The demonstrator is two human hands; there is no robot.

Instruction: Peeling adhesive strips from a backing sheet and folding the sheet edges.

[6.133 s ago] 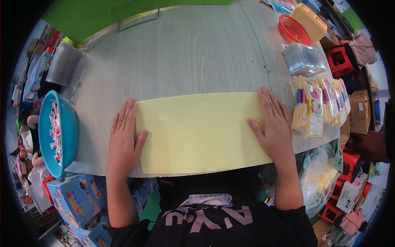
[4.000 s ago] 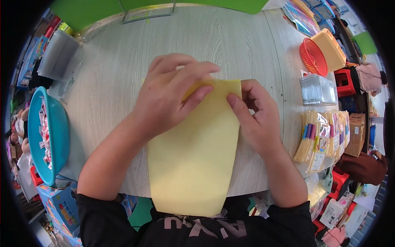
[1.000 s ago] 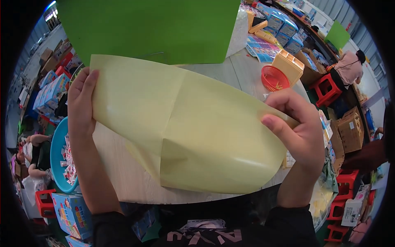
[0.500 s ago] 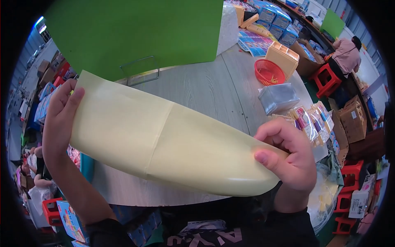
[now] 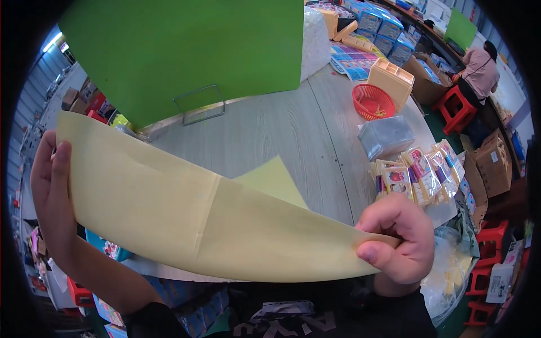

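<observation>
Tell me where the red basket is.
Head view, upper right: the red basket is on the table, beside the peach case, beyond the clear plastic stack.

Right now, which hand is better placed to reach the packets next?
Probably the right hand: it's nearer the packets. The left hand is at the far end of the paper, though both hold it.

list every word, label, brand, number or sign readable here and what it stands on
Black cloth shirt: large pale letters, partly hidden, not copied out
Clear-wrapped cream-coloured packs: printed, too small to read
Brown cardboard box: pale label, too small to read
White cardboard box: dark print, blurred
Pale-yellow flexible sheet between left hand and right hand: no print visible
</observation>
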